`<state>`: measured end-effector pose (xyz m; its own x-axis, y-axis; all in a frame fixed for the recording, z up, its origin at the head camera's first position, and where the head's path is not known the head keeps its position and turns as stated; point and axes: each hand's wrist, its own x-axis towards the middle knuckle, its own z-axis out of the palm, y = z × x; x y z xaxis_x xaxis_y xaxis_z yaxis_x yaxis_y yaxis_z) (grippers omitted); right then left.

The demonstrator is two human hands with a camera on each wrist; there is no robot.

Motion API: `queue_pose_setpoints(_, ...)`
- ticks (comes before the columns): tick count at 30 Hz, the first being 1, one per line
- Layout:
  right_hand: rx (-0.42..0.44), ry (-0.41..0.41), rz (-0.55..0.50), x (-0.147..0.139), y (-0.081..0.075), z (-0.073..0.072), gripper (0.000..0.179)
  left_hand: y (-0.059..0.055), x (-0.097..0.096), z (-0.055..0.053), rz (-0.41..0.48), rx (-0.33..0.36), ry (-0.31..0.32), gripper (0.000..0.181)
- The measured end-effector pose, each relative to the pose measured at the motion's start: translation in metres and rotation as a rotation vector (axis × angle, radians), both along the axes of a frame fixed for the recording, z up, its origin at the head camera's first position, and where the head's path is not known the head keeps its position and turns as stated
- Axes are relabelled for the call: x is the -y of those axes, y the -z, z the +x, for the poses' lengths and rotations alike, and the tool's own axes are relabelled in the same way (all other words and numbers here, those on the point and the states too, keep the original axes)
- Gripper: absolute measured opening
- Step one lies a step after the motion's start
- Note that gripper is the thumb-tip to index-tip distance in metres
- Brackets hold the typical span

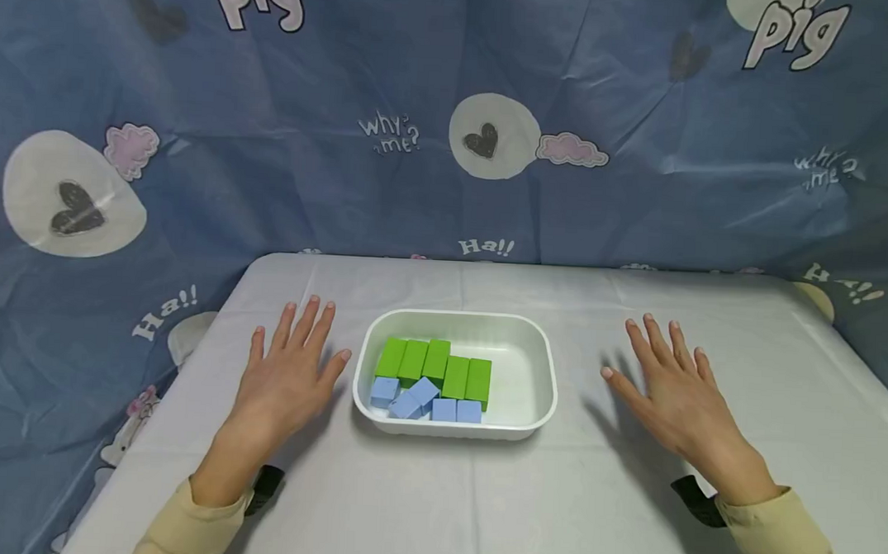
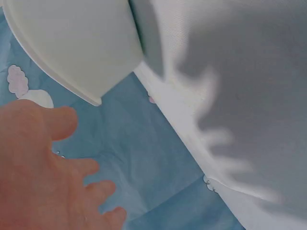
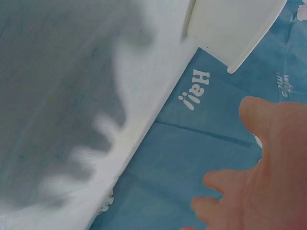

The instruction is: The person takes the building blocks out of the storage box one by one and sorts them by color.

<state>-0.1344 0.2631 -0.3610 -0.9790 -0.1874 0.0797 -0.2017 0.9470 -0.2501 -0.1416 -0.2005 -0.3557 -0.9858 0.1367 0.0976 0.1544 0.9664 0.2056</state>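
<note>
A white tray [image 1: 517,388] sits mid-table in the head view. Several green blocks [image 1: 436,362] lie side by side in its left and middle part, with several light blue blocks [image 1: 406,405] along the near side, some tilted. My left hand [image 1: 281,386] is held left of the tray, fingers straight and spread, with nothing in it. On the other side, my right hand [image 1: 680,399] is spread the same way, farther from the tray and likewise holding nothing. Both wrist views show the tray's outer wall [image 2: 81,43] beyond the thumb; the blocks are hidden there.
A white cloth covers the table [image 1: 434,508]. Behind it hangs a blue printed curtain [image 1: 388,200], which also runs down the left side. Each wrist wears a black strap [image 1: 698,500] beside a beige sleeve [image 1: 782,535]. The hands cast shadows on the cloth.
</note>
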Motion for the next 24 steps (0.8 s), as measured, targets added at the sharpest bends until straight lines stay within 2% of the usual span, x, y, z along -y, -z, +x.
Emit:
queue_pose_setpoints(5,-0.015,-0.011,-0.002,0.003,-0.001,-0.002,0.081,-0.001,-0.003,-0.002,0.015,-0.007,0.07,0.07)
queue_pose_setpoints(9,-0.027,-0.017,-0.005,0.004,-0.002,-0.002,0.08,0.0,-0.003,-0.006,0.083,0.017,0.144,0.067)
queue_pose_setpoints(13,-0.04,-0.028,-0.018,0.006,0.0,-0.004,0.078,0.004,-0.003,-0.011,0.204,0.059,0.201,0.063)
queue_pose_setpoints(17,-0.054,-0.053,-0.035,0.007,0.002,-0.005,0.076,0.01,-0.004,-0.014,0.362,0.109,0.239,0.057)
queue_pose_setpoints(21,-0.086,-0.088,-0.052,0.008,0.005,-0.006,0.073,0.016,-0.005,-0.018,0.531,0.157,0.238,0.054)
queue_pose_setpoints(24,-0.108,-0.107,-0.063,0.009,0.006,-0.007,0.072,0.018,-0.005,-0.021,0.658,0.219,0.214,0.054)
